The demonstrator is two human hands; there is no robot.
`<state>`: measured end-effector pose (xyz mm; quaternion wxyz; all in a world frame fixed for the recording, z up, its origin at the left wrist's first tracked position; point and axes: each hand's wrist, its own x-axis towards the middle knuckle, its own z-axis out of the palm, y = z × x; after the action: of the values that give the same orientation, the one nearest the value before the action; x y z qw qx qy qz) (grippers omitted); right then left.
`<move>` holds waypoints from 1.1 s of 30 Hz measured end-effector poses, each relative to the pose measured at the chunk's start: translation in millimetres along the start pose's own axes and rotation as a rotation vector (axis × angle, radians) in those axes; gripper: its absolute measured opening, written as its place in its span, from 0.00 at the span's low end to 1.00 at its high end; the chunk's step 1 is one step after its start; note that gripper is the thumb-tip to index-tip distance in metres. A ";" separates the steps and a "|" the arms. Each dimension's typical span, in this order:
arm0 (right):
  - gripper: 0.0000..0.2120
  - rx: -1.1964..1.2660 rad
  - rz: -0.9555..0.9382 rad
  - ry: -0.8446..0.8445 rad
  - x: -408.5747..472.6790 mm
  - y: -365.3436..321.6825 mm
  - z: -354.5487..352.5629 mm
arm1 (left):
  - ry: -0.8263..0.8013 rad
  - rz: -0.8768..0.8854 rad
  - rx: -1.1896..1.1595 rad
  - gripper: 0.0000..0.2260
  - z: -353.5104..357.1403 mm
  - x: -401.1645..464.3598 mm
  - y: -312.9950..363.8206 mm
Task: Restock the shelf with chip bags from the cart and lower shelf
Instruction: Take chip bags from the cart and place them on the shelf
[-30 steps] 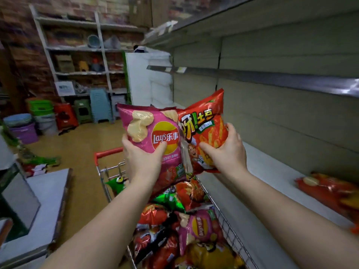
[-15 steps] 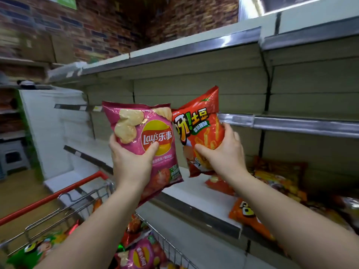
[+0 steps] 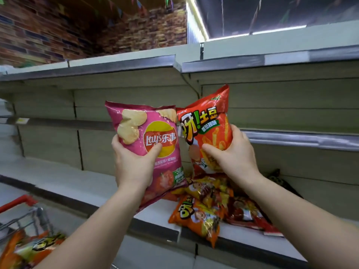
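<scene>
My left hand [image 3: 136, 164] grips a pink Lay's chip bag [image 3: 147, 133] upright, thumb across its front. My right hand [image 3: 233, 154] grips a red fries-snack bag [image 3: 207, 121] beside it, the two bags touching edge to edge. Both bags are held up in front of the grey shelving, above the lower shelf [image 3: 87, 187]. Under my right hand, a pile of orange and red chip bags [image 3: 202, 210] lies flat on that shelf. The cart [image 3: 21, 216] with a red handle is at the bottom left, holding an orange bag [image 3: 33, 247].
A middle shelf edge [image 3: 301, 139] runs behind the held bags at hand height. The top shelf [image 3: 233, 64] spans above. A brick wall [image 3: 77, 32] rises behind the shelving at the upper left.
My view has swung right and up from the cart to face the shelving. Both hands still hold their bags, now raised in front of the shelves above the pile.
</scene>
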<state>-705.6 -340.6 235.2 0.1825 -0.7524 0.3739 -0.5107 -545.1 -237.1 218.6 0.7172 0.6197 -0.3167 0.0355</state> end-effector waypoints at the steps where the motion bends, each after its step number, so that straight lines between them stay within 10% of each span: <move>1: 0.38 -0.018 0.008 0.017 -0.5 2.1 -8.7 | -0.019 -0.002 -0.012 0.41 6.7 -2.4 2.5; 33: 0.35 -0.475 0.494 0.681 -144.4 27.8 -252.8 | -0.959 -0.056 -0.510 0.38 163.0 -174.3 110.6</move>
<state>-973.5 -223.5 229.8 -0.0113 -0.4518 0.6863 -0.5699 -799.9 -300.8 232.7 0.6205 0.3808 -0.5904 -0.3484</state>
